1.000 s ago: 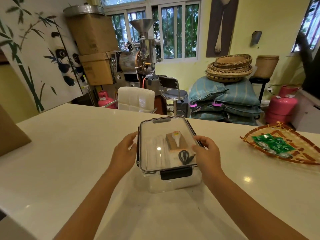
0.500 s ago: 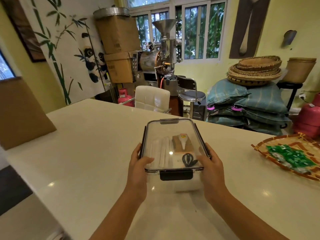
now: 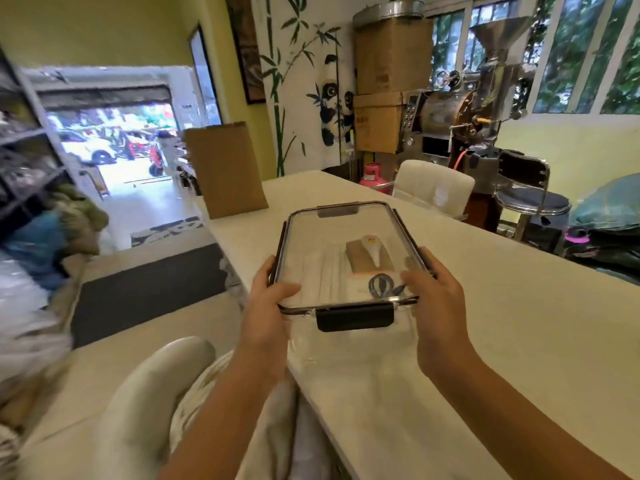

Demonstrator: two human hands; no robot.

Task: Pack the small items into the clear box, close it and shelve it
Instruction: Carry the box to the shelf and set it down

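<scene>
The white table (image 3: 519, 341) now sits right of view; the camera has swung left toward dark shelving (image 3: 24, 161), blurred, probably the destination. The clear box (image 3: 346, 258), lid latched, is lifted between both hands, left hand (image 3: 268, 310) and right hand (image 3: 438, 306) clamped on its sides. Packing looks done; shelving remains.

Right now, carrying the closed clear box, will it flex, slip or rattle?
The clear box looks like rigid plastic, so probably stiff. Its smooth walls may be slippery; left hand and right hand grip opposite sides. Loose items inside will likely slide if tilted.
</scene>
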